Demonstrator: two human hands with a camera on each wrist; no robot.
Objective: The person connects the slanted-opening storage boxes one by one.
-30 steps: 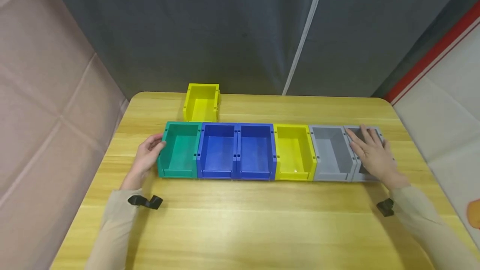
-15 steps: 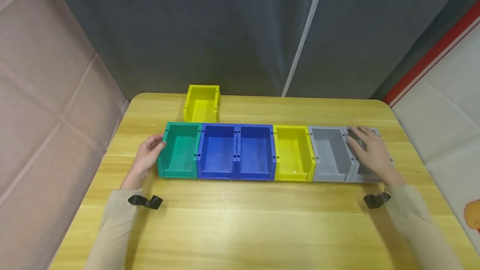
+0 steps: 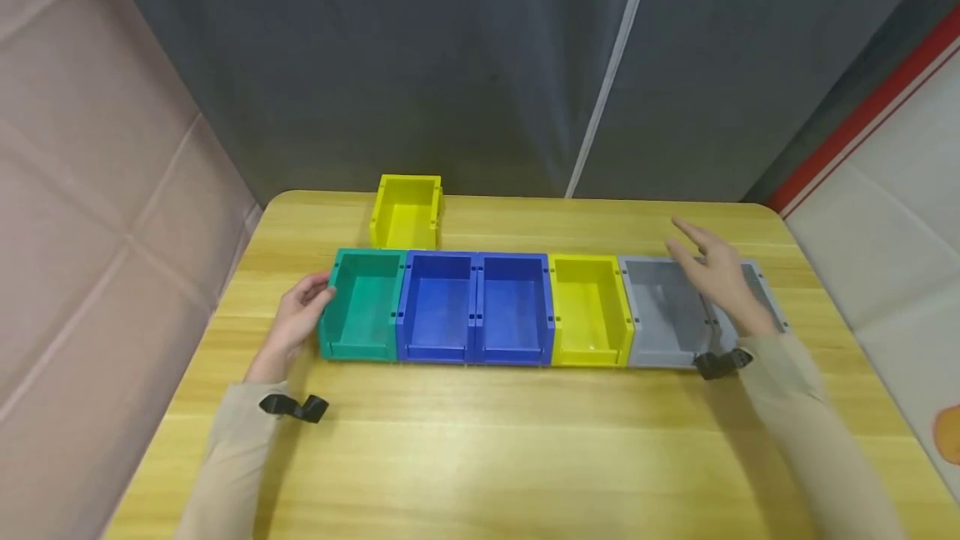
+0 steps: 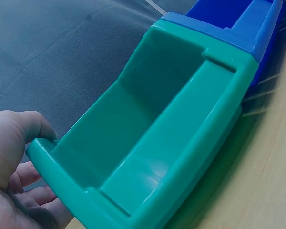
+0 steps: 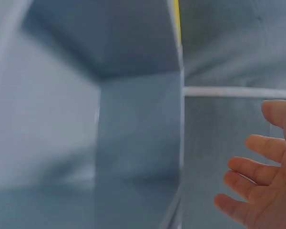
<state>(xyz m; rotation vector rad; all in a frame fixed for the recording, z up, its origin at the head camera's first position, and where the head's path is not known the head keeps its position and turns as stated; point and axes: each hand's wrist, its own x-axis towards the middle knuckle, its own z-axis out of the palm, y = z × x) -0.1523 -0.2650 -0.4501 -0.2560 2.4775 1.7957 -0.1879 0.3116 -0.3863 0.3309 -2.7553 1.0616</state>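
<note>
My left hand holds the left wall of a green storage bin, its thumb at the rim. In the left wrist view the thumb touches a corner of the green bin, and the other fingers lie outside the wall. Bins stand side by side to the right: a blue bin, another blue bin, a yellow bin, a grey bin and an end grey bin. Above the grey ones hovers my right hand, fingers spread and holding nothing.
Behind the green and first blue bins stands a separate yellow bin. The wooden table ends at a dark curtain at the back. A pale panel rises on the left.
My right hand has lifted from the end grey bin and moved left and toward the back, over the grey bins. The left hand stays at the green bin.
</note>
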